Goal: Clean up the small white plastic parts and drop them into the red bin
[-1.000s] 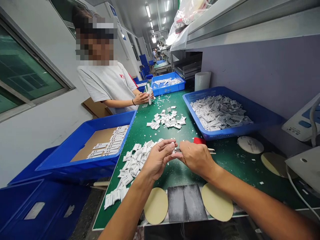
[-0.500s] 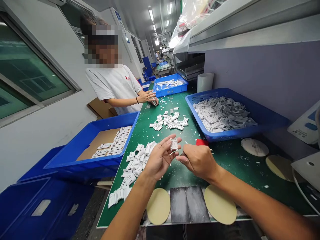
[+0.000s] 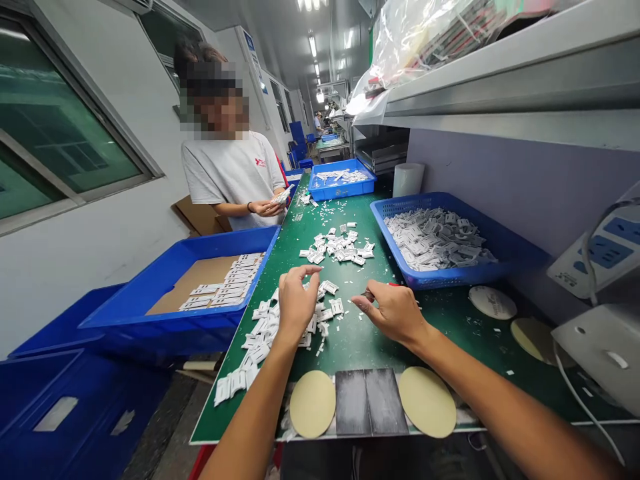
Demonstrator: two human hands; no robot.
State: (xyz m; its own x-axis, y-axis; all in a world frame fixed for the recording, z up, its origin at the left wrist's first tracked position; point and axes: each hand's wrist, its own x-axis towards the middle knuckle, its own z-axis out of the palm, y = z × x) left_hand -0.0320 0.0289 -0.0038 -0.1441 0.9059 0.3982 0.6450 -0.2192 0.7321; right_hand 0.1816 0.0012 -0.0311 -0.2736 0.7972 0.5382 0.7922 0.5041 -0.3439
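On green mat (image 3: pixel 360 340) | L hand (image 3: pixel 295 303) grip spread over white clips (image 3: pixel 263 330) | R hand (image 3: pixel 395 312) grip pinching red-handled tool (image 3: pixel 373 292) — no legible text

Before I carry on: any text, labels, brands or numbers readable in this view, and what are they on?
No text here can be read.
Red mark on the co-worker's white T-shirt: a logo, too small to read.
Blue sign on the wall: blurred.
Round disc by the blue basket: faint print, illegible.
White plastic parts under the left hand: no legible marking.
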